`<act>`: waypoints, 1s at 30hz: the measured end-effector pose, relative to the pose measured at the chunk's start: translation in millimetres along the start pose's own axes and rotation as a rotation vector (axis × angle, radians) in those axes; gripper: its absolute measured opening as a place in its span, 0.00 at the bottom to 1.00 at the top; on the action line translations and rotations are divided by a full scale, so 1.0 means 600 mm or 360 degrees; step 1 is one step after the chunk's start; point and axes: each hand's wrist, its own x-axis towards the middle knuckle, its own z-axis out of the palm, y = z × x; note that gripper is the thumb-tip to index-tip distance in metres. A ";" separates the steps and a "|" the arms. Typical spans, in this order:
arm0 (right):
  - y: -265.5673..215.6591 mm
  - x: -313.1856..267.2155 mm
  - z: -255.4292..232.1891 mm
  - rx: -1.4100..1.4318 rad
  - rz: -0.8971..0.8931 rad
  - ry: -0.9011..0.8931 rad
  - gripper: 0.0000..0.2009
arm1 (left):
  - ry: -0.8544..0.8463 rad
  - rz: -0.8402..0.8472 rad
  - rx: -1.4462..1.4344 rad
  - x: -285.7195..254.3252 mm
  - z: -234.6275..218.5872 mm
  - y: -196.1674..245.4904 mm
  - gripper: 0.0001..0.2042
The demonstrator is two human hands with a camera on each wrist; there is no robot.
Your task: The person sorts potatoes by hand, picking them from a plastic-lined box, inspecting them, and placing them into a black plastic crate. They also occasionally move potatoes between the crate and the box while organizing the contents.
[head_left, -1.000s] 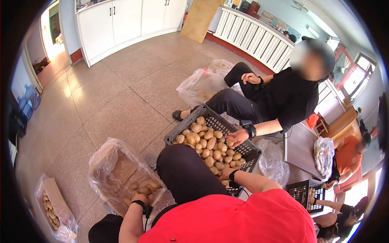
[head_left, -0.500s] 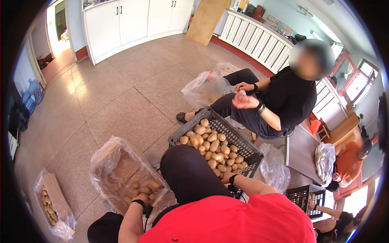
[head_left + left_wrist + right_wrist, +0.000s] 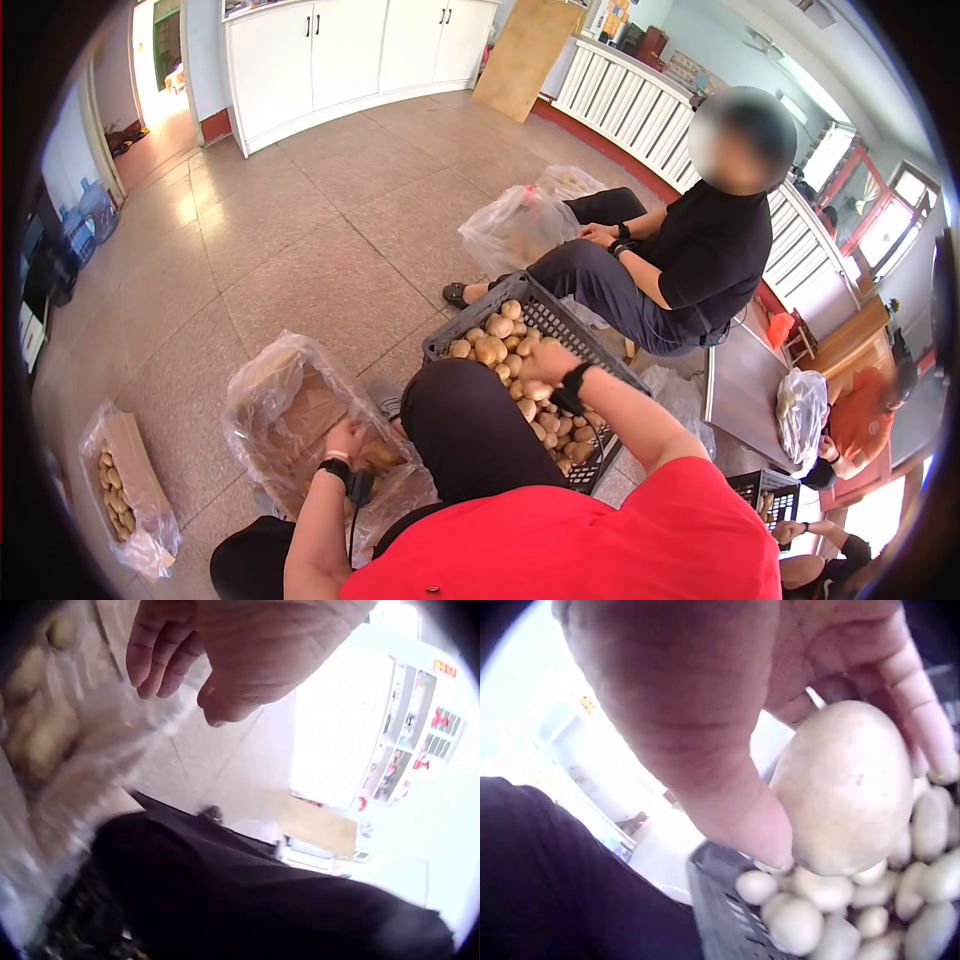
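Observation:
Above the black crate point(image 3: 437, 347) of potatoes, my right hand point(image 3: 552, 364) grips a large potato. The right wrist view shows that potato point(image 3: 847, 787) between the thumb and fingers of the hand point(image 3: 727, 712), over smaller potatoes point(image 3: 796, 924). My left hand point(image 3: 346, 440) is raised over the plastic-lined box point(image 3: 262, 395). In the left wrist view the left hand point(image 3: 240, 652) holds nothing, its fingers loosely bent, with potatoes point(image 3: 45, 739) in the liner at the left.
My bent knee point(image 3: 465, 420) lies between box and crate. A person in black point(image 3: 715, 240) sits beyond the crate, near plastic bags point(image 3: 515, 228). Another lined box point(image 3: 135, 485) of potatoes stands at the far left. A person in orange point(image 3: 862, 420) is at the right.
My left hand has risen from the potatoes in the lined box. My right hand has moved up and inward over the crate with a potato. The person in black has drawn their hands back to their knees.

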 end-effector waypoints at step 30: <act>-0.248 0.198 -0.022 0.0382 -0.1087 -0.0056 0.21 | 0.0322 -0.0350 -0.0672 0.022 -0.061 0.036 0.24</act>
